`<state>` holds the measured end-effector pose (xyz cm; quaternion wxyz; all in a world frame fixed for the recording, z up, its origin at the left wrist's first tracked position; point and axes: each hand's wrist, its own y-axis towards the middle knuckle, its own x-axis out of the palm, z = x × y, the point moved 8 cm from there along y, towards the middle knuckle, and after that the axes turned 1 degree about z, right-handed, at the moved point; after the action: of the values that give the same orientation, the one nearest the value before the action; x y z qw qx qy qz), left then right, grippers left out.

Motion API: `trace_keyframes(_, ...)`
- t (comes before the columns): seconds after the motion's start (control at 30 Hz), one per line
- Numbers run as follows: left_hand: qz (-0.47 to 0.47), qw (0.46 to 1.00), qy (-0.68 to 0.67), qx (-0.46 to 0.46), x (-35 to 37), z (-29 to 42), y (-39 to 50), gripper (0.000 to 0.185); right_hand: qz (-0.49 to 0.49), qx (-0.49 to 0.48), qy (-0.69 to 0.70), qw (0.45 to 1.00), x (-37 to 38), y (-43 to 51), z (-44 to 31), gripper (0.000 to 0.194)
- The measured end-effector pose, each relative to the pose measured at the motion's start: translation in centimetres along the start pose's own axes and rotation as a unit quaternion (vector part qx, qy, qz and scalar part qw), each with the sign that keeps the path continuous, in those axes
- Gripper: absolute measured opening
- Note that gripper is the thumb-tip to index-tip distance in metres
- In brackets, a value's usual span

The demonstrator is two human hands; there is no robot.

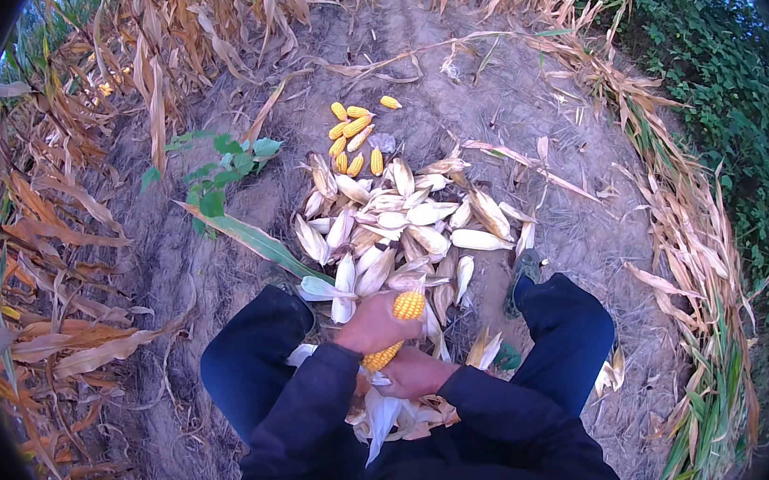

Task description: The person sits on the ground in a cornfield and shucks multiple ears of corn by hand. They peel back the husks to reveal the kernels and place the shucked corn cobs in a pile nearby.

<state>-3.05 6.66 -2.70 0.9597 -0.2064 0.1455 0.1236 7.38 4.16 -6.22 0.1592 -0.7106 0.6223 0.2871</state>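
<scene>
Between my knees, my left hand (379, 325) is closed round the middle of a yellow corn cob (409, 305), whose kernels show above and below the fist. Just below it, my right hand (415, 373) grips the cob's lower end, with pale husk leaves (382, 415) hanging beneath. The fingertips of both hands are partly hidden. In front lies a heap of corn ears in dry husks (393, 227). Beyond the heap, several bare yellow cobs (356, 124) rest on the soil, one of them (390, 102) a little apart.
Dry maize stalks (145, 39) stand at the left and top. A small leafy green plant (226, 171) grows left of the heap. Cut stalks (687, 237) lie in a curved row at the right, beside dense green foliage (729, 100). My shoes flank the heap.
</scene>
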Motion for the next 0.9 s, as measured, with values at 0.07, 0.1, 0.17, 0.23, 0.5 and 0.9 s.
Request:
trace_keyframes(0.07,0.006,1.000,0.016,0.020,0.0,0.6,-0.1,0.065,0.014,0.001,-0.006,1.000,-0.3,0.0,0.1,0.042)
trace_keyframes(0.1,0.050,0.998,0.046,0.017,-0.4,0.8,-0.2,0.064,0.016,-0.004,-0.009,1.000,-0.5,0.0,0.1,0.042)
trace_keyframes(0.17,0.135,0.985,0.108,0.014,-1.1,1.2,-0.4,0.063,-0.015,0.086,-0.028,0.996,-0.3,-0.1,1.7,0.038)
trace_keyframes(0.23,0.219,0.972,0.083,0.031,-1.7,1.6,-0.6,0.059,0.003,0.153,0.020,0.988,-1.0,-0.2,2.6,0.034)
trace_keyframes(0.5,0.331,0.784,-0.524,0.027,-6.5,-4.8,2.4,0.022,0.030,0.071,-0.028,0.997,-3.9,1.4,-3.2,0.031)
trace_keyframes(0.9,0.439,0.779,-0.426,0.136,-9.4,-2.9,0.6,0.023,0.130,0.229,-0.256,0.930,-1.0,-3.5,8.0,0.037)
